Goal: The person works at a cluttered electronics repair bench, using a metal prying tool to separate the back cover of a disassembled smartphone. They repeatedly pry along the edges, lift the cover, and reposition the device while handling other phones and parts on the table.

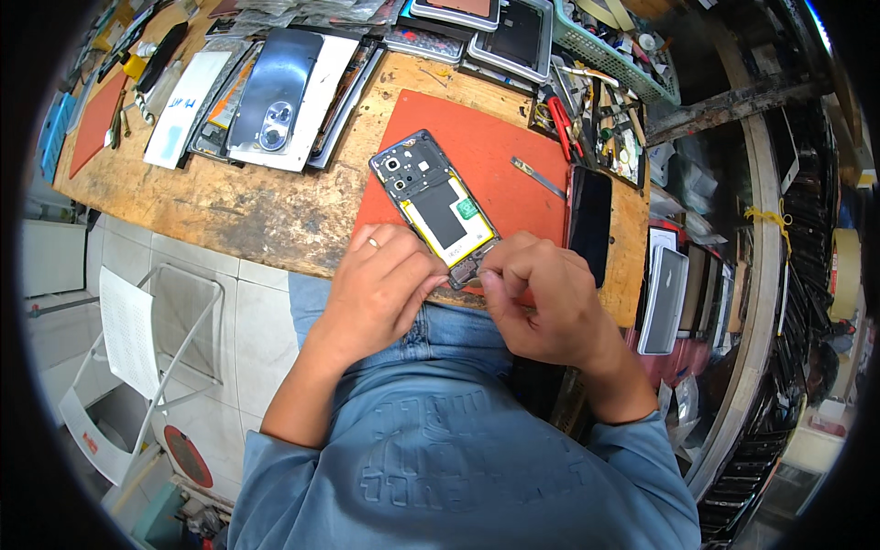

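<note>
The opened phone (434,203) lies back-side up on the red mat (500,156), set diagonally with its camera end toward the far left and its lower end toward the person. The back cover is off; the black and yellow battery area and the camera openings are exposed. The mat rests on the wooden bench (247,206), close to the near edge.

The left hand (380,284) rests at the near edge of the mat, its fingers curled and touching the lower left side of the phone. A ring sits on one finger. The right hand (541,298) meets the phone at its lower end. Its grip is pressed together, thumb against fingertips, at the bottom edge of the phone; whether a small part or tool is pinched there cannot be told.

A dark phone (589,220) lies just beside the mat on the right. A thin metal strip (537,177) lies on the mat, apart from the opened phone. A phone back cover (275,92) lies among other parts at the far left of the bench. A green basket (605,46) stands at the far right.
</note>
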Demonstrator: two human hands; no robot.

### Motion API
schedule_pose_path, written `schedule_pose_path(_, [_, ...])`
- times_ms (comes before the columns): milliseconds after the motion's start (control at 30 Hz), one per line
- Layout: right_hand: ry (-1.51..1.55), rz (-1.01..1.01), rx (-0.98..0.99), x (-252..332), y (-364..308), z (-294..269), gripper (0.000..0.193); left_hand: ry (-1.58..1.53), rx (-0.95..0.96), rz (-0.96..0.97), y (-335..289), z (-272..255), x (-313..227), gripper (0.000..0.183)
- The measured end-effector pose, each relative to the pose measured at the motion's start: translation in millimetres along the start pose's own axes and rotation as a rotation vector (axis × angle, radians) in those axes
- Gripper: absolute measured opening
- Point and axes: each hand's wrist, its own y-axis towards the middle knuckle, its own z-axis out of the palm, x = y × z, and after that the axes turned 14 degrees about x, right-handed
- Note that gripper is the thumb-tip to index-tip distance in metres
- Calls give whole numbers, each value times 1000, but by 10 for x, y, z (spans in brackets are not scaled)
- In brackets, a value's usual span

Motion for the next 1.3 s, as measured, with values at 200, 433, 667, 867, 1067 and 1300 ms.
schedule_pose_path(200, [-83, 18, 66, -10, 24, 36, 27, -64, 2, -41, -40, -29, -6, 17])
schedule_pose_path(433, [-148, -54, 199, 97, 130, -74, 22, -2, -3, 14, 9, -22, -9, 15])
schedule_pose_path(667, [-16, -66, 224, 79, 115, -120, 23, -15, 0, 17, 11, -26, -17, 11])
schedule_pose_path(867, [-145, -100, 193, 11, 94, -84, 26, -4, 7, 20, -1, -26, -2, 11])
schedule_pose_path(1067, [-176, -86, 150, -3, 113, -76, 29, 16, 16, 18, -7, -14, 10, 12])
schedule_pose_path(1300, [-50, -82, 148, 4, 104, -78, 33, 18, 12, 24, 6, -25, -1, 13])
